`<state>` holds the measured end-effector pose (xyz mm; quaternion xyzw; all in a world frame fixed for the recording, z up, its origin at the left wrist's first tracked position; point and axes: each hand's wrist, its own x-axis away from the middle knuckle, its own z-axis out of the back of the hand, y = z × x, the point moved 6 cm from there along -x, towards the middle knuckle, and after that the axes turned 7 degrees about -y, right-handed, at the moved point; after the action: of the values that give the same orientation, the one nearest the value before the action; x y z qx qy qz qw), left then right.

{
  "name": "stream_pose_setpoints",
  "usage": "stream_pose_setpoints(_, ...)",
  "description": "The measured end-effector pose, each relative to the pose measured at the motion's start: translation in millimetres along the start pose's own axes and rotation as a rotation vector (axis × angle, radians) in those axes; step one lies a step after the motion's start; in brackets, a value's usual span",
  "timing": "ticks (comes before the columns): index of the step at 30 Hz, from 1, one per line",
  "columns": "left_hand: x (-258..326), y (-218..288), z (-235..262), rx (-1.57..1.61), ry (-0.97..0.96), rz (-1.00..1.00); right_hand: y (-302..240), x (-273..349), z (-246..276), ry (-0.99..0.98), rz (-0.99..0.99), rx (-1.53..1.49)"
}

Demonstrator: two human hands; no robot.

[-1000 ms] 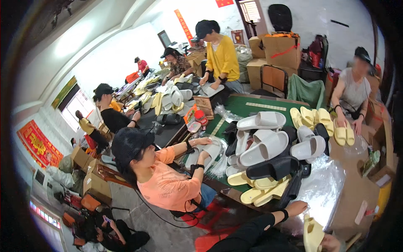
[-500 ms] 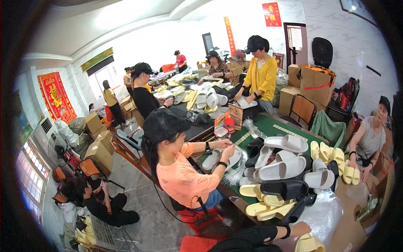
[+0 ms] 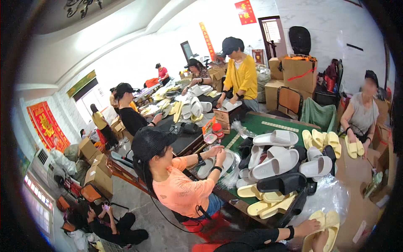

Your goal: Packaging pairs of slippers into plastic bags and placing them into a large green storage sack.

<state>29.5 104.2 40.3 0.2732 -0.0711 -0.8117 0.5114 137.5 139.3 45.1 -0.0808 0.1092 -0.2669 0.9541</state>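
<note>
Our left hand (image 3: pixel 308 227), fingers curled nearly closed, grips the pale-yellow, open-toed rubbery slippers (image 3: pixel 332 219), apparently to hold the pair together; our right hand (image 3: pixel 322 240) sits between them, its closure hidden. Clear crinkled plastic film (image 3: pixel 332 194) lies just beyond our hands.

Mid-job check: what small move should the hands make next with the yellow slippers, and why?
Probably ease the yellow slippers onto the clear plastic film: the left hand is on them, the right hand, partly hidden, shows against them, and the film lies just beyond, seemingly within easy reach.
</note>
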Motion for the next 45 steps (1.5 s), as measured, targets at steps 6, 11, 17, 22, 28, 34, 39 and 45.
stream_pose_setpoints(6, 4, 16, -5, 0.111, -0.127, 0.080, -47, -7, 53, 0.268, -0.268, -0.199)
stream_pose_setpoints(11, 16, 13, -1, 0.037, -0.025, 0.122, 84, 46, -72, 0.109, -0.688, -0.593)
stream_pose_setpoints(17, 39, -18, 41, -0.226, 0.151, 0.417, 30, 34, -2, 0.028, -0.621, -0.632)
stream_pose_setpoints(22, 63, -72, 30, 0.222, 0.303, 0.768, 35, 38, -4, 0.086, -0.536, -0.679)
stream_pose_setpoints(28, 31, -65, 55, 0.282, 0.349, 0.642, 30, 57, 7, -0.043, -0.486, -0.770)
stream_pose_setpoints(34, 16, -59, 84, 0.225, 0.376, 0.585, 2, 56, 53, -0.125, -0.378, -1.081)
stream_pose_setpoints(39, 10, -46, 104, -0.045, 0.196, 0.427, 13, 75, 67, -0.021, -0.535, -1.349)
stream_pose_setpoints(45, 23, -45, 50, 0.094, -0.294, 0.087, 23, 97, 79, 0.061, -0.711, -1.619)
